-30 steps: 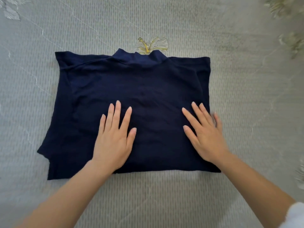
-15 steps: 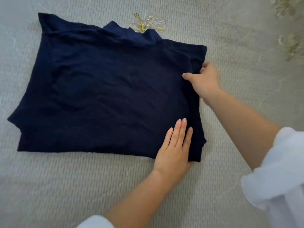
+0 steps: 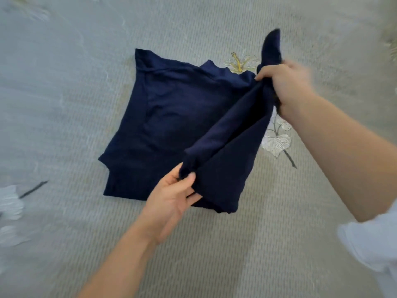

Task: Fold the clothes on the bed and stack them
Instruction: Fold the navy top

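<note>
The left hand (image 3: 169, 203) is nearest, palm turned up, its thumb (image 3: 189, 177) and fingers pinched on the near right corner of the navy top (image 3: 171, 117). The cloth bunches into a small roll where the thumb presses it. Further out, the right hand (image 3: 287, 87) is closed in a fist round the far right edge of the same top, up by the collar, and a pointed tip of fabric sticks up above the knuckles. That hand is a bit blurred, so I can't make out the single fingers.

Between the two hands the right side of the top hangs raised as a slanting flap, clear of the bed. The rest of the garment lies flat on the grey ribbed bedspread (image 3: 193, 250), with the collar at the far side. A yellow embroidered flower (image 3: 238, 63) shows just beyond the collar, and a pale stitched leaf (image 3: 276, 141) lies beside the raised flap. A white sleeve (image 3: 369, 239) covers the right arm at the frame's edge.
</note>
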Action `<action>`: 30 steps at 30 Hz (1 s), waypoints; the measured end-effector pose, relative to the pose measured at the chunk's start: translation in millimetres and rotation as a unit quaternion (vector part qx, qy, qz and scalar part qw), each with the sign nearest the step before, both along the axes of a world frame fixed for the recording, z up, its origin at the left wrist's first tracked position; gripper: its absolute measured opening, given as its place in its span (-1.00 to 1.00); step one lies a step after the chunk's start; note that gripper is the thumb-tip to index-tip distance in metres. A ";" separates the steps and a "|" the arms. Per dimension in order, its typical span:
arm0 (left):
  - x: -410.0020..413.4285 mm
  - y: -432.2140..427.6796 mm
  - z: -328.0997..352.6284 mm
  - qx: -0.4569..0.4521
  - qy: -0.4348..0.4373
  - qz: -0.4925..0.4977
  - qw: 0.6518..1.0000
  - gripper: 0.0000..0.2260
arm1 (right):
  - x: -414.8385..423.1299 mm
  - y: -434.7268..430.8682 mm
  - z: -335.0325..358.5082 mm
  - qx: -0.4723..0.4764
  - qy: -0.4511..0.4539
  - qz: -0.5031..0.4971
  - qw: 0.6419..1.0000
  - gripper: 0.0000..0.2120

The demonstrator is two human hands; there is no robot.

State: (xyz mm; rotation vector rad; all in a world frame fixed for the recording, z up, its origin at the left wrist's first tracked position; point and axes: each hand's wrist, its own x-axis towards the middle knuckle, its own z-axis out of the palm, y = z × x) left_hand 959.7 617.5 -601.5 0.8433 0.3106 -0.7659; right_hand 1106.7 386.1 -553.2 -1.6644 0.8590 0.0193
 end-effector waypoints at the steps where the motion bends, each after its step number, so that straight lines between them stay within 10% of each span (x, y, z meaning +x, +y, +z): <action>1: 2.9 15.2 -0.6 -0.016 0.010 0.026 0.999 -0.71 | 9.4 21.3 3.1 -0.001 -0.018 0.022 1.000 -0.78; 9: -3.5 109.5 -19.7 0.075 0.141 0.240 0.958 -0.75 | 37.4 145.3 -16.4 0.035 -0.022 0.238 0.970 -0.72; 16: -35.8 112.9 -26.9 0.229 0.226 -0.012 0.947 -0.56 | -16.4 94.1 -62.6 -0.215 0.082 0.073 0.970 -0.67; 26: -17.9 62.5 -3.8 0.294 0.039 0.195 0.935 -0.81 | -67.9 71.6 -56.5 -0.073 0.181 0.130 0.972 -0.84; 30: -18.4 100.5 -1.1 0.403 0.019 0.209 0.891 -0.94 | -128.7 74.5 -29.4 0.020 0.378 0.276 0.884 -0.77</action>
